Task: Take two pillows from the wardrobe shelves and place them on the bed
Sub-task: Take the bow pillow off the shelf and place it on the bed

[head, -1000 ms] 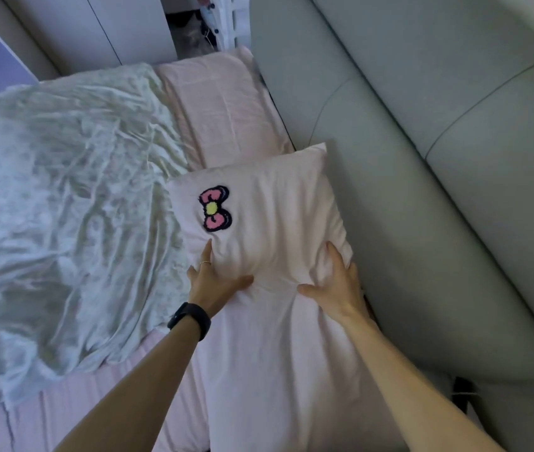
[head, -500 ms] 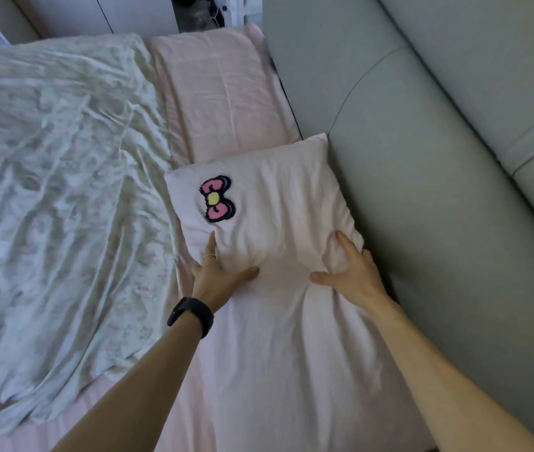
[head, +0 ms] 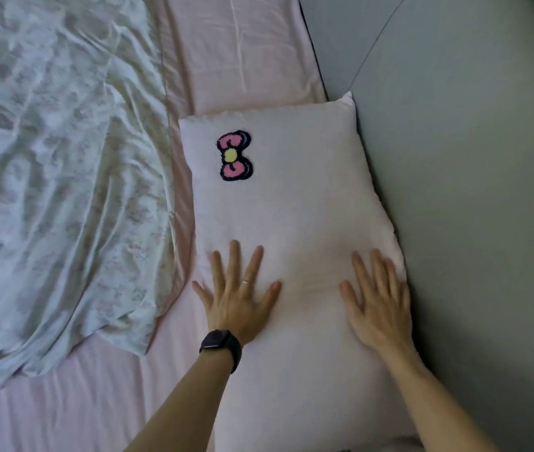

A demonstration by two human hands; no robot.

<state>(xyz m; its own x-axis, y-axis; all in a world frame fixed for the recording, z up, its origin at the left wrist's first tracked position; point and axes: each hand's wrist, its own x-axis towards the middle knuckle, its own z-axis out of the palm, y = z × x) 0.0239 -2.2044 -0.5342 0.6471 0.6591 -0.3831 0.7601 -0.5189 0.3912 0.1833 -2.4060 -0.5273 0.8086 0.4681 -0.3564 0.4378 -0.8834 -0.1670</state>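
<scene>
A pale pink pillow with a pink and black bow patch lies flat on the bed, its right edge against the grey padded headboard. My left hand, with a ring and a dark watch on the wrist, rests flat on the pillow's left side, fingers spread. My right hand lies flat on the pillow's right side near the headboard, fingers apart. Neither hand grips anything. Only this one pillow shows; the wardrobe is out of view.
A crumpled white flowered blanket covers the left of the bed. The pink sheet shows beyond the pillow and at the lower left. The grey headboard fills the right side.
Both hands have opened from a pinching hold to lying flat with spread fingers on the pillow. The view has moved closer to the pillow and looks down more steeply.
</scene>
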